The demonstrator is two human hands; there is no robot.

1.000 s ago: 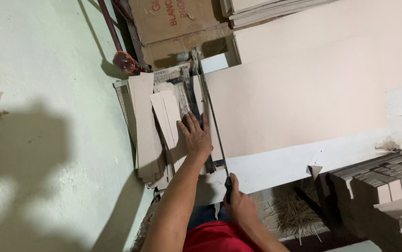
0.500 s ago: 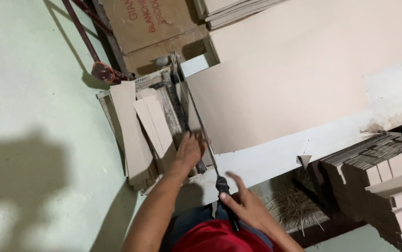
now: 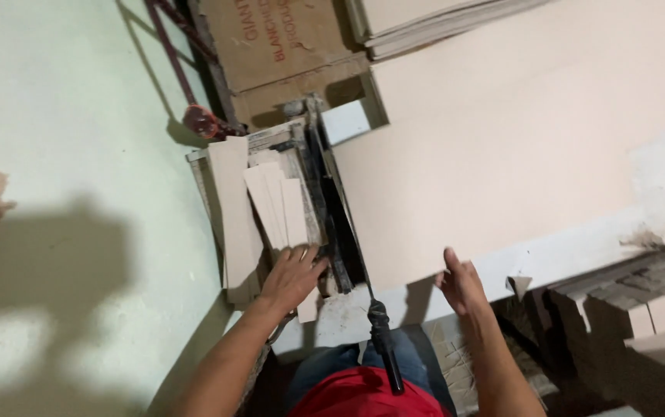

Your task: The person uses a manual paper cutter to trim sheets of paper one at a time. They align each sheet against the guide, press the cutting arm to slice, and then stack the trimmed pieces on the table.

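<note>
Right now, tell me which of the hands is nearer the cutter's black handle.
Right, though only narrowly. The right hand grips the near edge of the big sheet, just right of the handle. The left hand rests on the cut strips, left of the blade.

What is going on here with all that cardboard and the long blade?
A person stands over a lever-arm cutter. Their left hand rests on the narrow cut strips stacked left of the blade. Their right hand grips the near edge of a big beige sheet that lies to the right of the blade. The cutter's black handle hangs free, with neither hand on it.
</note>
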